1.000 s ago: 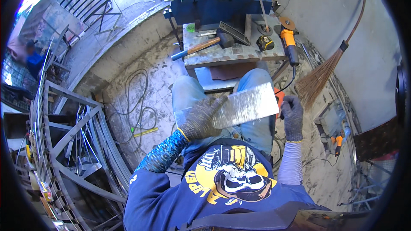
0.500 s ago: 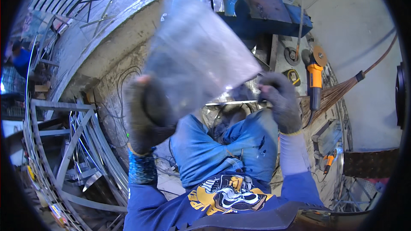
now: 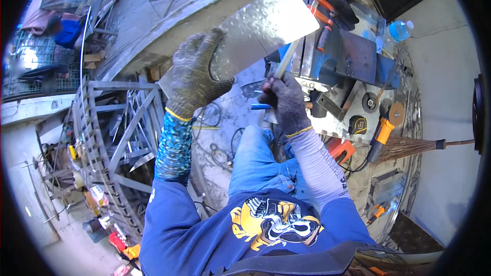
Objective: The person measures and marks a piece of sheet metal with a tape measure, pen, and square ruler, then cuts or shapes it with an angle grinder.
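Note:
A thin rectangular sheet of shiny metal (image 3: 266, 23) is tilted up in front of me, over the floor and beside the workbench. My left hand (image 3: 197, 71), in a dark knitted glove, grips its near end, fingers along one edge and thumb by the other. My right hand (image 3: 290, 99), gloved as well, is closed around a narrow pale strip (image 3: 287, 61) that points up toward the sheet; its exact kind is unclear. Near the right fingers a blue handle (image 3: 261, 106) shows, its far end hidden.
Orange-handled clamps (image 3: 323, 13) and a blue metal block (image 3: 327, 64) occupy the bench on the right. Beyond are a water bottle (image 3: 400, 30), a tape measure (image 3: 357, 124), an angle grinder (image 3: 384, 132) and a broom (image 3: 409, 149). Metal frames (image 3: 123, 138) stand at left.
The sheet has swung up and away, out of my right hand; my left hand keeps it. My right hand has moved left and now grips the pale strip. My view has turned left.

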{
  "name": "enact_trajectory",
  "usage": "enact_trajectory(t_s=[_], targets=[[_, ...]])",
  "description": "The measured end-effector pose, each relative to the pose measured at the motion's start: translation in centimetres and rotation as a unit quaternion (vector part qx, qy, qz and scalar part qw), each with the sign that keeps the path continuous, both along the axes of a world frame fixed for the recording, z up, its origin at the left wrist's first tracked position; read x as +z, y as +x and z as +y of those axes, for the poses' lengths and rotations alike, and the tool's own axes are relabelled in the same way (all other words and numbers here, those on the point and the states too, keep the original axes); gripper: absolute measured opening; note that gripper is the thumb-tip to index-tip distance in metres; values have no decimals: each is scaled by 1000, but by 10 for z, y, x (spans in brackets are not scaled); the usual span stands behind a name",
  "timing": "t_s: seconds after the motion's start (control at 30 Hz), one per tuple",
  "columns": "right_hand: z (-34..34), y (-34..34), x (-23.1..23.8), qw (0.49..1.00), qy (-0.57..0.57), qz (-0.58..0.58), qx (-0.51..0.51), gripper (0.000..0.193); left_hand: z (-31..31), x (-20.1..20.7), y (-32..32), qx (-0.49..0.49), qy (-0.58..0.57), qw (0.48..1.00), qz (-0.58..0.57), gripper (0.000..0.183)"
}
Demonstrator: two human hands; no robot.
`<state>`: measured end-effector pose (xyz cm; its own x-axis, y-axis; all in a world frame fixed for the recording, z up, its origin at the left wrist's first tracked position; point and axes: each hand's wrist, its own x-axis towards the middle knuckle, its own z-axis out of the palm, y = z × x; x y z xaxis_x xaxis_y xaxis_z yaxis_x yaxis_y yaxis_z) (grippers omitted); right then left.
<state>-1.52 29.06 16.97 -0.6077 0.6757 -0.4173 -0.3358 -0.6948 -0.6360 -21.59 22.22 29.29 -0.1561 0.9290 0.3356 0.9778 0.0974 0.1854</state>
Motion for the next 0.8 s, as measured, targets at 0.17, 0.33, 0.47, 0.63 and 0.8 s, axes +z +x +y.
enact_trajectory(t_s=[0.17, 0.33, 0.47, 0.63, 0.8], targets=[[18, 99, 26, 990, 34, -127, 55, 7, 21, 34, 8, -48, -58, 997, -15, 84], [51, 198, 15, 935, 151, -301, 114, 13, 46, 19, 33, -73, -168, 983, -15, 93], [78, 223, -23, 925, 163, -333, 86, 15, 87, -11, 51, -137, -199, 970, -17, 91], [97, 229, -68, 933, 112, -336, 57, 13, 136, -46, 68, -207, -211, 955, -10, 93], [102, 243, -89, 913, 45, -406, -28, 12, 169, -71, 59, -291, -180, 939, -38, 98]])
